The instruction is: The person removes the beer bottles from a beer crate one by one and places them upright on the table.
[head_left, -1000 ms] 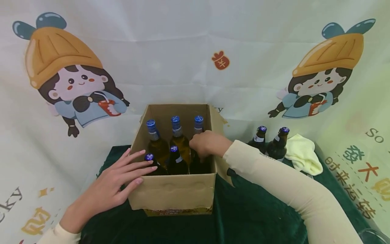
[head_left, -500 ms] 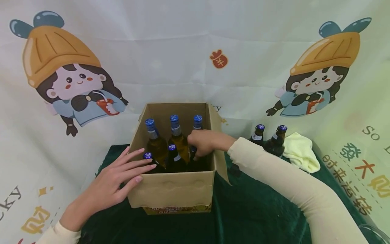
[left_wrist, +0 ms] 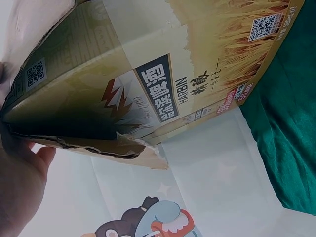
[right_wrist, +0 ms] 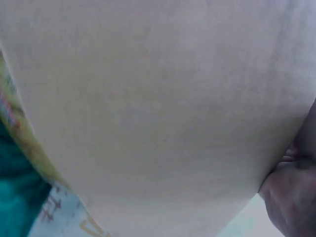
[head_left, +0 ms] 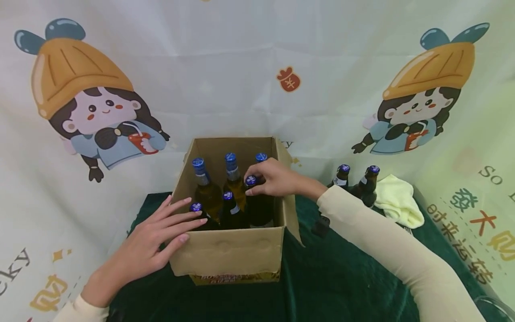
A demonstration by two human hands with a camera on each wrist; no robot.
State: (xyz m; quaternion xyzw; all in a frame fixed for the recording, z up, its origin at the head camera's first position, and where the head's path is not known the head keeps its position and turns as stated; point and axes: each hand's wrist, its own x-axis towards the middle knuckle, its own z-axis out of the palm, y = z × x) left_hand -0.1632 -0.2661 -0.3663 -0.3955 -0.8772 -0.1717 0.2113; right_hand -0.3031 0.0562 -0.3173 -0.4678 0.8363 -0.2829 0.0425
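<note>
A cardboard beer box [head_left: 227,252] stands open on the dark green cloth. My left hand [head_left: 149,239] rests over its left edge, fingers straight and spread, near a dark bottle's blue cap [head_left: 196,207]. Inside, my right hand [head_left: 277,178] grips a dark beer bottle [head_left: 259,212] near its cap, at the front right. That cap stands higher than the one on the middle front bottle [head_left: 232,214]. A back row has three light-blue-capped bottles, such as the left one [head_left: 207,190]; my hand partly hides the right one. Printed box side [left_wrist: 168,89] fills the left wrist view.
Two dark bottles [head_left: 364,190] stand right of the box, beside a pale yellow cloth [head_left: 398,201]. A box flap [head_left: 293,214] sticks out at the right. Another box flap [right_wrist: 158,113] covers most of the right wrist view. A printed curtain hangs behind.
My right hand has come up from deep in the box, and the front right bottle's cap now shows in its fingers. My left hand has stayed on the box edge.
</note>
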